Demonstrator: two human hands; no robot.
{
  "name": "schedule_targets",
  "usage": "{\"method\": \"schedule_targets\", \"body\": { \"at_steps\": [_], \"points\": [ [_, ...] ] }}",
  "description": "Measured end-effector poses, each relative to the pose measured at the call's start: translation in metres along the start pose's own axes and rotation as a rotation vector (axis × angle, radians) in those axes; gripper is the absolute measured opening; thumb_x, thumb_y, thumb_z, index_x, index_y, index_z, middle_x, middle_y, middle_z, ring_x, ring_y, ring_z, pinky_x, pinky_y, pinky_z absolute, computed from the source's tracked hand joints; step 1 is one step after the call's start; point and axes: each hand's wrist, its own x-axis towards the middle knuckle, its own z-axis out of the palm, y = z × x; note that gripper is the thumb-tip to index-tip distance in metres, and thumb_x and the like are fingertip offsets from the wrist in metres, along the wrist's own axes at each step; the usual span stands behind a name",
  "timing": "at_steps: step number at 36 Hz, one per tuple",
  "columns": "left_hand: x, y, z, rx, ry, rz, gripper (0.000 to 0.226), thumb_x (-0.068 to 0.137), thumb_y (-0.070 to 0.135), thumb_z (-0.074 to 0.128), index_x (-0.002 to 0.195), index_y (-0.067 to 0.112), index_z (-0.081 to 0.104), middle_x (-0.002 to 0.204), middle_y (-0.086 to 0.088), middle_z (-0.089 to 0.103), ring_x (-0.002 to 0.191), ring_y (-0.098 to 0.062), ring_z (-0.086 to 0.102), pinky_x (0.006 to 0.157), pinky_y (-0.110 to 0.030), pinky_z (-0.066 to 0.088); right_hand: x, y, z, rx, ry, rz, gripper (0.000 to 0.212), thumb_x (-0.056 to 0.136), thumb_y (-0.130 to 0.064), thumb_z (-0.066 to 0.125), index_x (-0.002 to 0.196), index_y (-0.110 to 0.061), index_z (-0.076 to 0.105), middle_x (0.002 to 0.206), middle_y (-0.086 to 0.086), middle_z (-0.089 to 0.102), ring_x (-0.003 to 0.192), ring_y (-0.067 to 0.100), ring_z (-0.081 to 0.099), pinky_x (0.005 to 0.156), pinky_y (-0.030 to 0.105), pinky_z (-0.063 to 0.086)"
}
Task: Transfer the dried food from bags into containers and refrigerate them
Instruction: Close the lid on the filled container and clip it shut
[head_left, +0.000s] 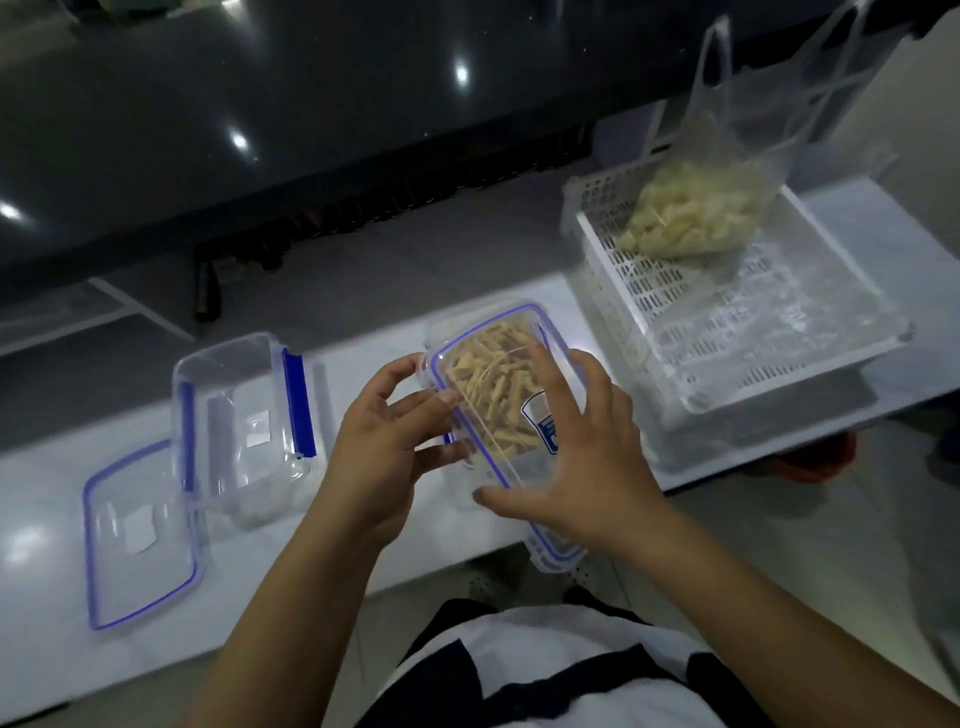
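Observation:
A clear container (493, 395) with a blue-sealed lid on it holds tan dried food sticks and sits in the middle of the white bench. My left hand (387, 447) grips its left edge with fingers curled on the lid's side. My right hand (582, 457) lies spread flat on top of the lid. To the left stands an empty clear container (244, 426) with blue clips, its loose lid (137, 535) lying beside it. A clear plastic bag (696, 208) of pale dried food leans in a white basket at the right.
The white perforated basket (779, 374) sits on the bench's right end, with crumpled clear plastic (753, 317) inside. A dark glossy table (311, 104) runs along the far side. The white bench (52, 519) has a near edge close to my body.

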Motion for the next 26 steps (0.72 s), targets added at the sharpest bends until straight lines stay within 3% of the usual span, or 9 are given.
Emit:
{"method": "schedule_targets", "body": {
  "at_steps": [5,9,13,18,23,26],
  "points": [
    [0.026,-0.005,-0.016,0.214,-0.132,0.024,0.033,0.097,0.019,0.065,0.124,0.037,0.056,0.104,-0.002,0.077,0.095,-0.017,0.074,0.072,-0.026,0.06,-0.007,-0.002,0.018,-0.092,0.087,0.152,0.126,0.053,-0.083,0.067,0.15,-0.057,-0.009,0.163,-0.002,-0.001,0.142,0.034,0.016,0.113,0.054,0.025],
    [0.063,-0.003,-0.046,0.448,-0.109,0.087,0.04,0.099,0.031,0.062,0.135,0.042,0.052,0.129,0.01,0.06,0.107,-0.008,0.063,0.07,-0.019,0.051,-0.021,0.003,0.033,-0.132,0.165,0.298,0.122,0.054,-0.087,0.062,0.151,-0.056,-0.005,0.162,-0.001,0.002,0.141,0.034,0.017,0.111,0.055,0.027],
    [0.117,-0.004,-0.062,0.648,-0.133,0.134,0.046,0.098,0.027,0.061,0.142,0.035,0.049,0.145,0.004,0.051,0.127,-0.019,0.052,0.084,-0.03,0.046,-0.042,0.006,0.043,-0.136,0.239,0.394,0.117,0.053,-0.086,0.061,0.151,-0.056,0.006,0.159,-0.01,0.002,0.136,0.02,0.012,0.113,0.052,0.029],
    [0.171,-0.004,-0.051,0.599,-0.143,-0.048,0.062,0.1,0.016,0.058,0.155,0.021,0.03,0.157,-0.006,0.037,0.128,-0.027,0.048,0.099,-0.046,0.049,-0.063,-0.005,0.055,-0.107,0.238,0.459,0.113,0.051,-0.086,0.058,0.149,-0.06,0.008,0.162,-0.009,-0.001,0.146,0.027,0.007,0.117,0.054,0.025],
    [0.179,-0.012,-0.052,0.46,-0.236,-0.196,0.034,0.101,0.009,0.055,0.134,0.014,0.055,0.138,-0.012,0.054,0.12,-0.03,0.056,0.088,-0.049,0.057,-0.068,-0.015,0.067,-0.193,0.198,0.446,0.11,0.053,-0.086,0.058,0.147,-0.064,0.005,0.162,-0.009,0.0,0.146,0.029,0.008,0.117,0.052,0.022],
    [0.171,-0.018,-0.052,0.424,-0.237,-0.188,0.031,0.102,0.011,0.054,0.133,0.016,0.057,0.131,-0.008,0.054,0.116,-0.028,0.056,0.08,-0.046,0.057,-0.067,-0.019,0.071,-0.238,0.18,0.443,0.108,0.057,-0.085,0.061,0.148,-0.062,0.008,0.162,-0.008,0.0,0.145,0.031,0.008,0.117,0.051,0.018]
  ]
}}
